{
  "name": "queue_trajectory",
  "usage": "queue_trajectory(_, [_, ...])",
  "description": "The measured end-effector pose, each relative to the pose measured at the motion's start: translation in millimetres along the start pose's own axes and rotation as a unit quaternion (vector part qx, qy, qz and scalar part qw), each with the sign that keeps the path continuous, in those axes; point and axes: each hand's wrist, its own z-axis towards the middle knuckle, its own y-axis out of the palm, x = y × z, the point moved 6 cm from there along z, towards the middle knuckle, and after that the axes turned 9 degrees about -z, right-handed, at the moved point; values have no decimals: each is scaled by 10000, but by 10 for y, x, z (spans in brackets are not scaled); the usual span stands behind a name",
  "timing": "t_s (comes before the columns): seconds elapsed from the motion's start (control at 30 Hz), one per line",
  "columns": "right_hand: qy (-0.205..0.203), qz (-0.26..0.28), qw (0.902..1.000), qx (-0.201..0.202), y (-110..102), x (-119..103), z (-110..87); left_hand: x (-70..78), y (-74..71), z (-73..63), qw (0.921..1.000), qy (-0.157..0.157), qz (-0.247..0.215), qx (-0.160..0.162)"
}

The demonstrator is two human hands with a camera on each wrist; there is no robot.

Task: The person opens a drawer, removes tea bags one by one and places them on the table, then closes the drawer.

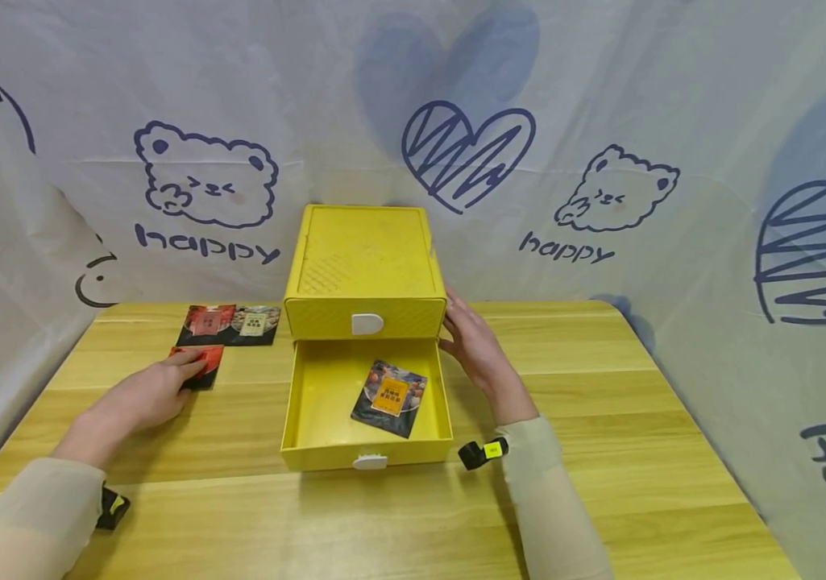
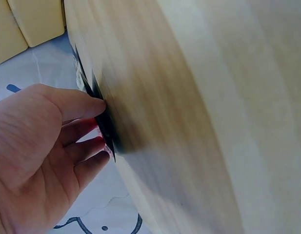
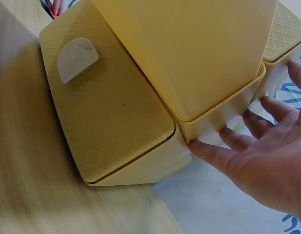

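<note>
A red and black seasoning packet (image 1: 198,366) lies at the left of the table. My left hand (image 1: 147,392) pinches its edge; in the left wrist view the thumb is on one face of the dark packet (image 2: 106,129) and the fingers on the other. A yellow two-drawer box (image 1: 365,250) stands at the centre back. Its lower drawer (image 1: 325,403) is pulled out and contains a black packet with an orange label (image 1: 389,396). My right hand (image 1: 474,342) rests along the box's right side, fingertips touching the yellow wall (image 3: 228,112) in the right wrist view.
Two more packets, one with a red label (image 1: 205,324) and one with a pale label (image 1: 255,324), lie side by side left of the box. White handles (image 1: 367,324) mark both drawers. Behind the wooden table (image 1: 572,379) hangs a printed cloth (image 1: 340,97).
</note>
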Motion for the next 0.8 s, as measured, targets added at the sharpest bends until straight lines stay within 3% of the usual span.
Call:
queue_trajectory(0.47, [-9, 2, 10000, -12, 8, 3, -9, 45, -33, -54, 9997, 195, -26, 145])
queue_trajectory(0.67, [-38, 36, 10000, -14, 8, 10, -5, 142, -141, -120, 9988, 191, -151, 420])
queue_trajectory(0.8, [-25, 31, 10000, 21, 5, 9, -7, 269, -239, -175, 9963, 305, -227, 767])
